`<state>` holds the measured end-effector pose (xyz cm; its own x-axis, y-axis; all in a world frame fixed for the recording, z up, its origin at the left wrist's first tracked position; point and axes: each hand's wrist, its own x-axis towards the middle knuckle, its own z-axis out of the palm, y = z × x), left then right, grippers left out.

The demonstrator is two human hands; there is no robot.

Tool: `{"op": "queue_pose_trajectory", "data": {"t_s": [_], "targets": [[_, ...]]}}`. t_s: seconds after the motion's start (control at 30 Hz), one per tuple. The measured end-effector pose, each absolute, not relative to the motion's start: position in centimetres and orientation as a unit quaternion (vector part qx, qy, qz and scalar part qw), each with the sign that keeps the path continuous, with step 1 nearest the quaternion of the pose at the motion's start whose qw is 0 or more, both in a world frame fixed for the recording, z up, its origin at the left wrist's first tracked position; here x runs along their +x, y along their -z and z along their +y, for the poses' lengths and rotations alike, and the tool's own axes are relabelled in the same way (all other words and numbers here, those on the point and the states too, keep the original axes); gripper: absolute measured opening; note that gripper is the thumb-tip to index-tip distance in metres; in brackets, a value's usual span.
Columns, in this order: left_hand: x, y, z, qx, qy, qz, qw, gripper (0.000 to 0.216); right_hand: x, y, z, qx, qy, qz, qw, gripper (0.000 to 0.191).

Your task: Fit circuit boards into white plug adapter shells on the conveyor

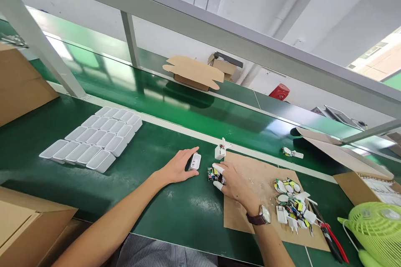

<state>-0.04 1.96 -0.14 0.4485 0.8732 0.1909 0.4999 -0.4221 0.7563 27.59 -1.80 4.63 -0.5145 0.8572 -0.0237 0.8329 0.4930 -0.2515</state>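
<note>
My left hand [180,166] has its thumb and forefinger round a small white charger housing [196,161], which sits on the green bench with its open or slotted face toward me. White finger cots cover the thumb and a fingertip of my right hand [233,180], which pinches a small circuit board [211,174] with yellow and dark parts. That hand partly hides the board. Just beyond it stands another white charger [220,151] with parts showing at its top. A brown cardboard sheet [241,208] lies under my right wrist.
Rows of white housings [100,137] lie at left. A pile of charger parts [294,206], red-handled pliers [333,242] and a green fan [374,229] are at right. Cartons [28,217] flank the bench. Beyond a pale rail runs a green belt [232,123].
</note>
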Motion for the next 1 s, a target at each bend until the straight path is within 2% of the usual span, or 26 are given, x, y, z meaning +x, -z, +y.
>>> {"op": "queue_pose_trajectory", "data": {"t_s": [0.17,0.33,0.53,0.63,0.8,1.0], "targets": [[0.0,0.4,2.0,0.785,-0.270,0.454,0.322,0.084,27.6,-3.9,-2.5,-0.490,-0.095,-0.862,0.093,0.063],[0.1,0.9,2.0,0.778,-0.280,0.469,0.311,0.084,27.5,-3.9,-2.5,-0.501,-0.105,-0.851,0.113,0.051],[0.4,1.2,2.0,0.770,-0.295,0.471,0.313,0.082,25.8,-4.8,-1.2,-0.462,-0.151,-0.816,0.314,0.058],[0.5,1.2,2.0,0.769,-0.321,0.462,0.304,0.080,24.5,-4.8,-0.6,-0.440,-0.138,-0.807,0.368,0.059],[0.6,1.2,2.3,0.782,-0.378,0.420,0.261,0.078,23.0,-3.7,-1.0,-0.421,-0.096,-0.808,0.400,0.056],[0.7,1.0,2.6,0.806,-0.385,0.398,0.207,0.078,22.8,-3.4,-1.8,-0.399,-0.033,-0.823,0.403,0.064]]}}
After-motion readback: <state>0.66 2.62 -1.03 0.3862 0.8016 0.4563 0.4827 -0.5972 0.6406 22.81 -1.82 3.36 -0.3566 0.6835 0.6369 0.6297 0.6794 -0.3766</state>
